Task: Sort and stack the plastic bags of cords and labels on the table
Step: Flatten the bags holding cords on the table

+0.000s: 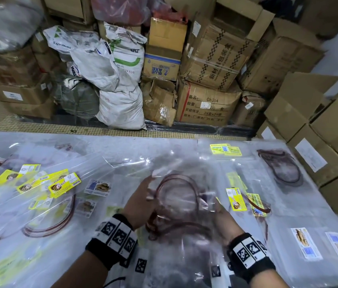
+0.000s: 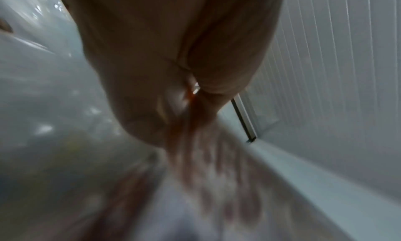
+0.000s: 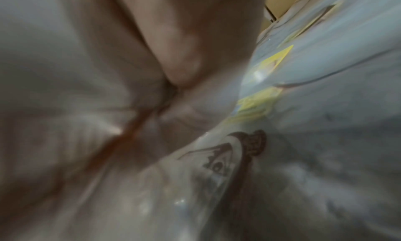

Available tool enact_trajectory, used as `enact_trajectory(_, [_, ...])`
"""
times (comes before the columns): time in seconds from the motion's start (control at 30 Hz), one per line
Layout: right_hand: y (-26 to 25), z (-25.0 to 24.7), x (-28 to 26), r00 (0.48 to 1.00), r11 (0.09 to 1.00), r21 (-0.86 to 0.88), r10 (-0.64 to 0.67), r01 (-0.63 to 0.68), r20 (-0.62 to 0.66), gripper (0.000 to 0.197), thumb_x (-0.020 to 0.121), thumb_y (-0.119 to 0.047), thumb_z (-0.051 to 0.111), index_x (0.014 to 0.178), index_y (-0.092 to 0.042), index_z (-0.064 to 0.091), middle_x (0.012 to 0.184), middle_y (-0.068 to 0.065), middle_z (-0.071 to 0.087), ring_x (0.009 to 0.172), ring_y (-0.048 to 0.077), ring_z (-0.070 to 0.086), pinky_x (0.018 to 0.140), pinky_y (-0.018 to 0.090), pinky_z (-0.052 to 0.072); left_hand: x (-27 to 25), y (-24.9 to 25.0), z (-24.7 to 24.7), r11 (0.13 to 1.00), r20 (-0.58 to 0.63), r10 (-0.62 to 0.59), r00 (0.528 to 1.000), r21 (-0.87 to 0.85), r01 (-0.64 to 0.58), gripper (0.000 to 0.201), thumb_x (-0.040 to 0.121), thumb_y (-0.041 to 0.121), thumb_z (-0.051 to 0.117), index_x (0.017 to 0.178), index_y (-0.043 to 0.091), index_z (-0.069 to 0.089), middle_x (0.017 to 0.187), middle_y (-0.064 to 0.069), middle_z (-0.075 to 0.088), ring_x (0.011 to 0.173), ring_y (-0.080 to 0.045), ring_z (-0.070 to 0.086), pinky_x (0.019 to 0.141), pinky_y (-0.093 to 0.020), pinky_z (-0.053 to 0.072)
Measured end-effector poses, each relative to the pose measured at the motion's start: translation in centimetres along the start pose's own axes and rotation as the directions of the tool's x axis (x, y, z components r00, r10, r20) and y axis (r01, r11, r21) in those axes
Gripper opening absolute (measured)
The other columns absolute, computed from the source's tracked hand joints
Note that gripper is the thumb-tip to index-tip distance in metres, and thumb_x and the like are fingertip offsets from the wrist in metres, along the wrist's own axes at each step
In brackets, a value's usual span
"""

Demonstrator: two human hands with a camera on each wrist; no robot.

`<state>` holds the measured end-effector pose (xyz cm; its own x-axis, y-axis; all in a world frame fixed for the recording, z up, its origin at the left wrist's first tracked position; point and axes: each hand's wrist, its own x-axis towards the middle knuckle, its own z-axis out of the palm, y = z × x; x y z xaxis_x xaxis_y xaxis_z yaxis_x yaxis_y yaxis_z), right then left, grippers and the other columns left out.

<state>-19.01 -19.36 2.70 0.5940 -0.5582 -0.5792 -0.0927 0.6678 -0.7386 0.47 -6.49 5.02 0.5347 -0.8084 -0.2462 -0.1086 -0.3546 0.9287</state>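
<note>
The plastic bags of cords and labels cover nearly the whole table (image 1: 122, 146), and most of them lie loose and overlapping, so I judge the sorting is at an early or middle stage.

On the left there is a rough heap of clear bags with yellow labels (image 1: 64, 185). They overlap at different angles and a dark red cord loop (image 1: 60, 221) shows under them. It looks like the start of a pile, but it is not squared. Just to the right of it lie bags with white picture labels (image 1: 97, 187), mixed in beside the yellow ones.

In the middle, the left hand (image 1: 141, 202) and the right hand (image 1: 223, 220) hold one clear bag with red-brown cords (image 1: 180, 196), lifted a little above the table. In the left wrist view the thumb and fingers (image 2: 228, 64) pinch a gathered fold of plastic with the red cord inside. In the right wrist view the fingers (image 3: 180, 59) also close on the plastic, though the picture is blurred. This bag is the one being handled; where it should go I cannot tell.

To the right lie single bags with yellow labels (image 1: 235, 199), then a bag with a dark cord coil (image 1: 278, 169) near the far edge, and white labels (image 1: 304, 243) near the right edge. These are well apart from each other, so they seem still unsorted. Much gathering and stacking is left.
</note>
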Motion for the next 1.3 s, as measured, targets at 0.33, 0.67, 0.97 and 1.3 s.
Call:
enact_trajectory(0.33, [-0.2, 1.3, -0.8, 0.982, 0.977, 0.209, -0.078, 0.041, 0.171, 0.043, 0.071, 0.024, 0.047, 0.083, -0.005, 0.077, 0.080, 0.024, 0.073, 0.063, 0.032, 0.073, 0.053, 0.036, 0.059, 1.2, -4.4, 1.4, 0.960, -0.106, -0.087, 0.991, 0.256, 0.111, 0.069, 0.077, 0.043, 0.067, 0.138, 0.047, 0.035, 0.105, -0.009, 0.053, 0.095, -0.027, 0.058, 0.092, -0.039, 0.048])
enact_trajectory(0.67, [-0.3, 0.1, 0.2, 0.995, 0.992, 0.084, 0.095, -0.096, 0.016, 0.037, 0.095, 0.014, 0.034, 0.100, -0.008, 0.064, 0.079, 0.024, 0.070, 0.063, 0.034, 0.069, 0.052, 0.038, 0.058, 0.9, -2.8, 0.1, 0.902, 0.078, -0.319, 0.944, -0.279, 0.328, 0.019, 0.062, 0.010, 0.075, 0.069, 0.001, 0.059, 0.062, -0.013, 0.053, 0.051, -0.021, 0.048, 0.052, -0.030, 0.042])
enact_trajectory(0.97, [-0.5, 1.0, 1.0, 0.971, 0.975, -0.066, 0.206, -0.214, -0.118, 0.056, 0.094, -0.059, 0.050, 0.118, -0.012, 0.069, 0.112, 0.016, 0.070, 0.088, 0.034, 0.070, 0.068, 0.039, 0.057, 0.7, -3.6, -0.3, 0.964, -0.024, -0.155, 0.988, -0.222, 0.146, 0.037, 0.085, -0.001, 0.064, 0.113, 0.017, 0.050, 0.079, -0.009, 0.063, 0.063, -0.015, 0.056, 0.054, -0.020, 0.048])
enact_trajectory(1.3, [1.1, 2.1, 1.3, 0.991, 0.993, -0.066, -0.101, 0.096, -0.082, 0.049, 0.081, 0.018, 0.053, 0.110, -0.022, 0.054, 0.101, 0.012, 0.064, 0.085, 0.028, 0.063, 0.073, 0.036, 0.051, 0.2, -4.0, -1.6, 0.827, 0.022, -0.287, 0.958, -0.498, 0.259, 0.057, 0.068, 0.047, 0.079, 0.117, 0.029, 0.057, 0.123, -0.007, 0.064, 0.119, -0.036, 0.057, 0.113, -0.052, 0.034])
